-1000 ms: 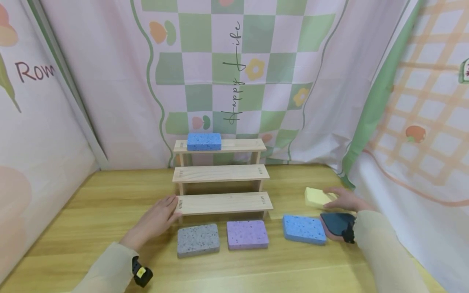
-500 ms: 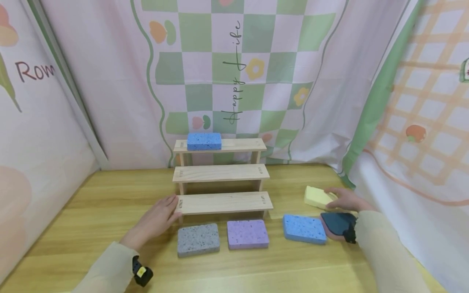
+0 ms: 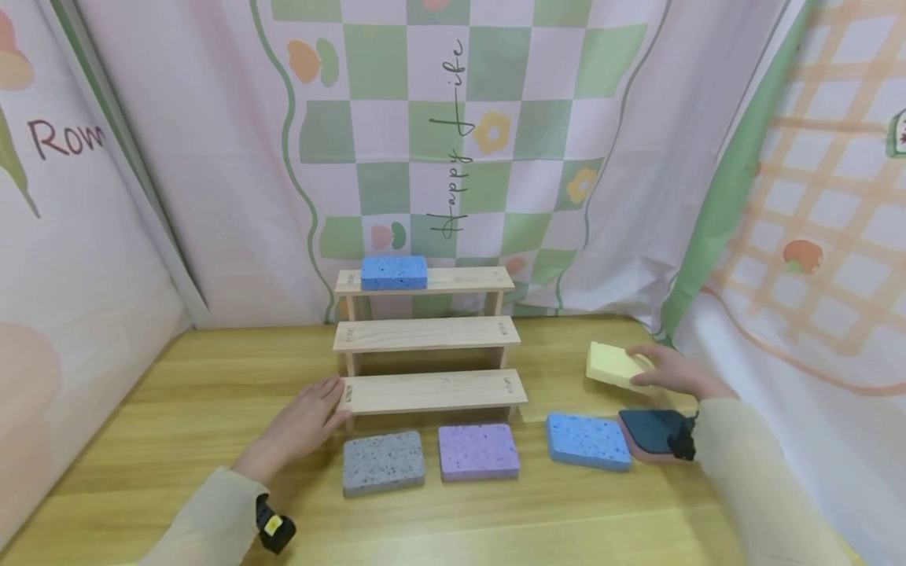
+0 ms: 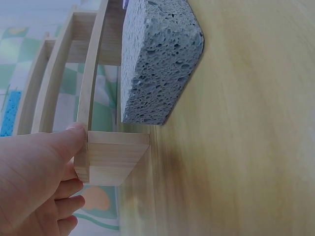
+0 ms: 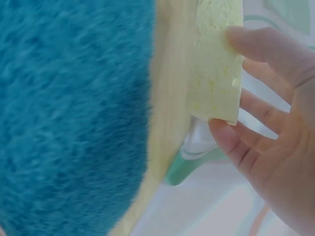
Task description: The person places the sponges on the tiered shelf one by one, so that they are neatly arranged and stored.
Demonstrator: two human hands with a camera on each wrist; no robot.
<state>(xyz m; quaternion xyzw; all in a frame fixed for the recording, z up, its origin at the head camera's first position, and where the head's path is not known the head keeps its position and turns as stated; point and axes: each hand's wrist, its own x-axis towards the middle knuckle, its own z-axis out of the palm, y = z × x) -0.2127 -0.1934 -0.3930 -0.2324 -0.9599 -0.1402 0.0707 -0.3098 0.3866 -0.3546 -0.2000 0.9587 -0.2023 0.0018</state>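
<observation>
My right hand (image 3: pixel 675 369) pinches a yellow sponge (image 3: pixel 614 365) by its right end, thumb and fingers spread around it. The right wrist view shows the sponge (image 5: pixel 216 73) between thumb and fingertips, tilted in the head view. My left hand (image 3: pixel 300 424) holds the left end of the lowest step of a three-step wooden rack (image 3: pixel 432 393). In the left wrist view its thumb lies against the board (image 4: pixel 89 93), with the other fingers curled behind. On the rack's top step, toward the left, rests a blue speckled sponge (image 3: pixel 393 273).
In front of the rack lie a grey sponge (image 3: pixel 383 464) and a purple sponge (image 3: pixel 478 453). Farther right are another blue sponge (image 3: pixel 587 442) and a dark teal-and-pink pad (image 3: pixel 650 432), partly under the right wrist. Patterned curtains (image 3: pixel 453 157) enclose the wooden table (image 3: pixel 177 377).
The right hand has raised the yellow sponge slightly up and away from where it lay. The left hand and the rack have stayed put.
</observation>
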